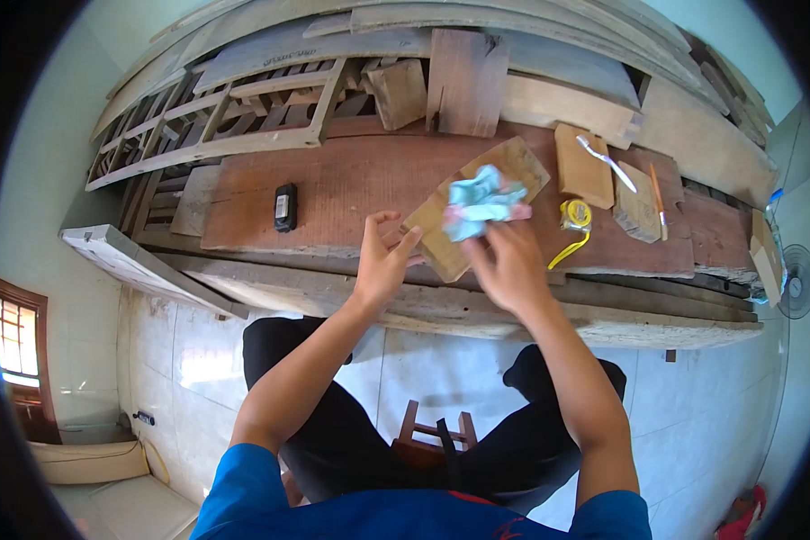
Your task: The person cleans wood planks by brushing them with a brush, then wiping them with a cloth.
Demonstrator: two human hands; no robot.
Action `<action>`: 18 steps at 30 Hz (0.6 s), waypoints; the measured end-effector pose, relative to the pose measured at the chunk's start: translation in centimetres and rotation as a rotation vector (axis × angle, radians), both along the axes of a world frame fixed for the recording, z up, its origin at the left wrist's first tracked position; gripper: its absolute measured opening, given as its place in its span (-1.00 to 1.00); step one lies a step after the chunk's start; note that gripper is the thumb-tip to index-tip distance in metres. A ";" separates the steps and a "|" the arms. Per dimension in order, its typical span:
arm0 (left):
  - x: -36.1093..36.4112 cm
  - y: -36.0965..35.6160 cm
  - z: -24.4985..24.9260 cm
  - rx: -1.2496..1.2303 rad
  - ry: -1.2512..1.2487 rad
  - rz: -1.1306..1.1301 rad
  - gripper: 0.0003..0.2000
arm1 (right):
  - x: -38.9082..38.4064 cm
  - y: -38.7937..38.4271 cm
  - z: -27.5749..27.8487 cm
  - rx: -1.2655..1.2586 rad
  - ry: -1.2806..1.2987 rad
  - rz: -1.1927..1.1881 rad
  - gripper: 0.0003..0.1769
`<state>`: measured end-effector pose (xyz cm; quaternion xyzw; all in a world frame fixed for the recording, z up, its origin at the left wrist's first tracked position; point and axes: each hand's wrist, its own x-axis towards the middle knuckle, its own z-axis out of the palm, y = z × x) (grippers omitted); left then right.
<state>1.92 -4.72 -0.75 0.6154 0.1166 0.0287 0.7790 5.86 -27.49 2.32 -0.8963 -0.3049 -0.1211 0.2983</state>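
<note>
A tan wooden board (519, 165) lies at a slant on the reddish-brown plank. My right hand (510, 261) presses a crumpled light-blue and pink cloth (484, 200) onto its face, fingers partly hidden by the cloth. At the board's left corner is my left hand (387, 256), its fingers spread and curved around the edge; whether they touch the wood is hard to tell. Right of the board sits a yellow tape measure (575, 214) with some tape pulled out. A white toothbrush (607, 164) rests on a wood block (581, 166).
A black device (285, 207) lies on the plank (342, 184) at left. A pencil-like stick (659, 200) is beside another block (637, 203). Stacked boards and a slatted wooden frame (216, 117) stand behind. Below are my legs and a small wooden stool (418, 450).
</note>
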 end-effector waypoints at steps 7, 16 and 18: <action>0.5 0.5 -0.3 -0.015 -0.069 0.006 -0.53 | -2.0 1.2 -0.8 -0.018 -0.136 0.106 -0.57; 1.9 0.8 1.4 -0.020 0.016 0.020 -0.52 | 3.4 -1.6 -0.9 0.208 -0.112 0.027 -0.78; 2.3 0.7 1.3 0.012 -0.005 0.015 -0.52 | 3.7 -1.6 -0.7 0.184 -0.059 -0.003 -0.79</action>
